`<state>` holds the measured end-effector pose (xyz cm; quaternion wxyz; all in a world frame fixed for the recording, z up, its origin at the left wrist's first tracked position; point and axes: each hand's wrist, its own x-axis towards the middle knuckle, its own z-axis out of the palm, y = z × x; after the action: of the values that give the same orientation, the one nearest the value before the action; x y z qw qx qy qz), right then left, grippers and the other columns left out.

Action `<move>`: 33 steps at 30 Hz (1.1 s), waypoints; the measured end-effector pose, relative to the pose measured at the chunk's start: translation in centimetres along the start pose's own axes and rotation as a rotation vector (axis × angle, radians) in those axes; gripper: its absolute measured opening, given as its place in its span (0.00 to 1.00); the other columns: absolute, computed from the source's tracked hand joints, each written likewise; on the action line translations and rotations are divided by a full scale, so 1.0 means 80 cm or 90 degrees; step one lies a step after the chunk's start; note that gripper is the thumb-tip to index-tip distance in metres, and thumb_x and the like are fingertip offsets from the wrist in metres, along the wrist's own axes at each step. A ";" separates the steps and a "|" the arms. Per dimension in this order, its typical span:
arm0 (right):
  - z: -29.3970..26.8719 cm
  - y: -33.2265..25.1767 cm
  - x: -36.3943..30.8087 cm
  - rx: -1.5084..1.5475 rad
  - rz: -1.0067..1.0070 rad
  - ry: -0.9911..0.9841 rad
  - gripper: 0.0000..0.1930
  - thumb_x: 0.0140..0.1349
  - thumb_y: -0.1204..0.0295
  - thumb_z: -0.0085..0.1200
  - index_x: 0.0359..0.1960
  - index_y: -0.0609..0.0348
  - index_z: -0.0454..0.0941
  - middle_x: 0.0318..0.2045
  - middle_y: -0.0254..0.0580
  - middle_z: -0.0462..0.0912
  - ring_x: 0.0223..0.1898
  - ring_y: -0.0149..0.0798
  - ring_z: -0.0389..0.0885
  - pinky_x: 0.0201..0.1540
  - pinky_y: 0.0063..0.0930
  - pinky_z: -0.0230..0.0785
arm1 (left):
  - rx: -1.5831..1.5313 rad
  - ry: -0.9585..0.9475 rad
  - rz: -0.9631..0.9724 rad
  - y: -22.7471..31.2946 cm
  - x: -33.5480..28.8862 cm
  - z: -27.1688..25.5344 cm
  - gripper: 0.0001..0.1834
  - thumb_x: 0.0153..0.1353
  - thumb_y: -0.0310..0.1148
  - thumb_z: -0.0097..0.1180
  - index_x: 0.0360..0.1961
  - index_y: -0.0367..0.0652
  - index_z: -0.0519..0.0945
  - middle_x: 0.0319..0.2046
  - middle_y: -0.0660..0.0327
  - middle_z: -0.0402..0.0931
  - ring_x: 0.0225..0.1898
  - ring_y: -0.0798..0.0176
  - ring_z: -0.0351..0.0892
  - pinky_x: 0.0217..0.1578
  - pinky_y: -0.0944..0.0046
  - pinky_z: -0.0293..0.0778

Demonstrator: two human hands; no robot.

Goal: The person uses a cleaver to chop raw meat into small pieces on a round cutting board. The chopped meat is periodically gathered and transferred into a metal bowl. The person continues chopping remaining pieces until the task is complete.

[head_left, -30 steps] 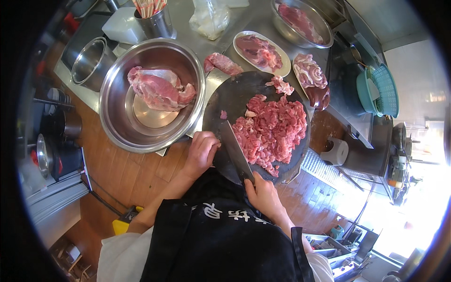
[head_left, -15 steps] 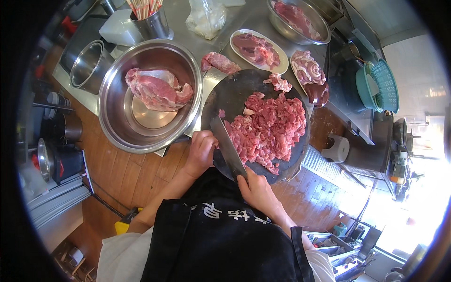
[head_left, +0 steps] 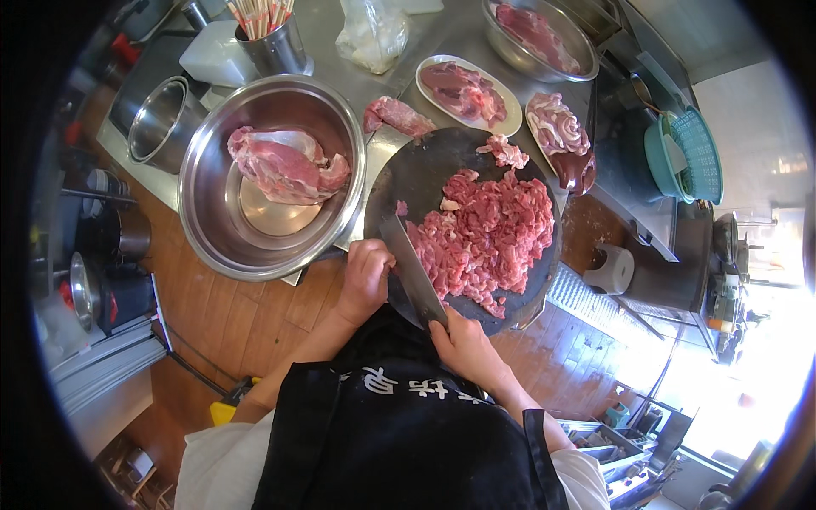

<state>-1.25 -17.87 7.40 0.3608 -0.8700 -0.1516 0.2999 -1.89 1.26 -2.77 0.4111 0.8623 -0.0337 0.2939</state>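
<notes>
My right hand point(head_left: 467, 340) is closed round the handle of a cleaver point(head_left: 413, 270). The broad blade lies across the left part of a round dark cutting board point(head_left: 406, 177), beside a heap of sliced raw meat point(head_left: 489, 234). At the board's left rim is my left hand point(head_left: 365, 276), its fingers curled; whether they pinch anything is hidden. A small pale fatty piece point(head_left: 503, 151) sits at the board's far edge, and a tiny scrap of meat point(head_left: 402, 207) lies near the blade's tip.
Left of the board stands a large steel bowl point(head_left: 194, 200) holding a big meat chunk point(head_left: 285, 166). Beyond are a meat strip point(head_left: 399, 116), an oval plate of meat point(head_left: 510, 119), another steel bowl point(head_left: 586, 75) and a cup of chopsticks point(head_left: 276, 47). A white stool point(head_left: 610, 270) is at right.
My left hand has shifted very slightly along the board's edge. The cleaver, my right hand and the meat look almost unmoved; the whole view has drifted a little.
</notes>
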 end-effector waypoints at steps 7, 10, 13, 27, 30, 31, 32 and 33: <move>0.017 -0.014 0.066 -0.082 -0.004 0.081 0.14 0.63 0.64 0.48 0.35 0.67 0.72 0.21 0.64 0.78 0.25 0.63 0.79 0.32 0.51 0.72 | -0.010 -0.038 0.018 0.000 0.006 -0.003 0.07 0.51 0.20 0.54 0.31 0.40 0.71 0.33 0.54 0.70 0.36 0.48 0.68 0.39 0.55 0.66; 0.011 -0.006 0.070 0.008 0.020 0.113 0.14 0.63 0.65 0.50 0.34 0.67 0.73 0.17 0.57 0.78 0.16 0.51 0.80 0.23 0.42 0.73 | -0.013 -0.050 0.019 0.001 0.010 -0.006 0.08 0.50 0.20 0.55 0.31 0.40 0.71 0.32 0.54 0.70 0.36 0.48 0.68 0.39 0.55 0.66; -0.018 -0.015 0.044 0.116 0.107 0.122 0.12 0.63 0.66 0.50 0.33 0.66 0.73 0.15 0.55 0.78 0.13 0.44 0.80 0.21 0.37 0.73 | -0.012 -0.048 -0.002 0.006 0.013 -0.008 0.08 0.50 0.20 0.54 0.31 0.40 0.71 0.33 0.55 0.70 0.36 0.48 0.69 0.39 0.55 0.66; 0.019 -0.016 0.038 -0.201 0.031 0.082 0.14 0.65 0.61 0.46 0.34 0.62 0.70 0.20 0.60 0.79 0.25 0.61 0.81 0.28 0.52 0.74 | -0.023 -0.119 0.027 0.016 0.021 -0.016 0.09 0.42 0.19 0.56 0.26 0.42 0.73 0.30 0.57 0.71 0.35 0.50 0.71 0.37 0.56 0.67; 0.018 -0.020 0.062 -0.181 -0.002 0.122 0.14 0.65 0.62 0.47 0.33 0.63 0.70 0.20 0.61 0.79 0.25 0.61 0.80 0.28 0.53 0.73 | -0.030 -0.154 0.031 0.016 0.027 -0.016 0.10 0.39 0.19 0.56 0.25 0.42 0.72 0.28 0.57 0.70 0.34 0.50 0.70 0.35 0.56 0.66; 0.015 -0.019 0.061 -0.168 -0.002 0.128 0.14 0.65 0.62 0.47 0.33 0.63 0.70 0.20 0.63 0.78 0.25 0.63 0.79 0.29 0.54 0.72 | -0.025 -0.176 0.024 0.017 0.027 -0.019 0.10 0.38 0.19 0.56 0.25 0.42 0.71 0.28 0.57 0.69 0.34 0.50 0.70 0.34 0.56 0.66; 0.012 -0.018 0.060 -0.158 -0.003 0.133 0.15 0.64 0.62 0.48 0.33 0.64 0.71 0.20 0.64 0.78 0.25 0.64 0.79 0.30 0.55 0.71 | -0.022 -0.194 0.015 0.018 0.027 -0.021 0.10 0.38 0.19 0.56 0.24 0.42 0.71 0.27 0.56 0.69 0.34 0.49 0.70 0.34 0.56 0.66; 0.011 -0.013 0.054 -0.142 0.031 0.116 0.15 0.64 0.62 0.48 0.34 0.64 0.71 0.22 0.65 0.78 0.28 0.64 0.79 0.31 0.54 0.72 | -0.016 -0.212 0.012 0.022 0.029 -0.024 0.10 0.39 0.18 0.54 0.24 0.41 0.70 0.27 0.55 0.68 0.33 0.48 0.70 0.33 0.56 0.67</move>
<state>1.48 -14.63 5.88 0.2665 -0.9318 -0.1295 0.2094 -1.43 1.90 0.58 0.4076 0.8935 -0.1130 0.1506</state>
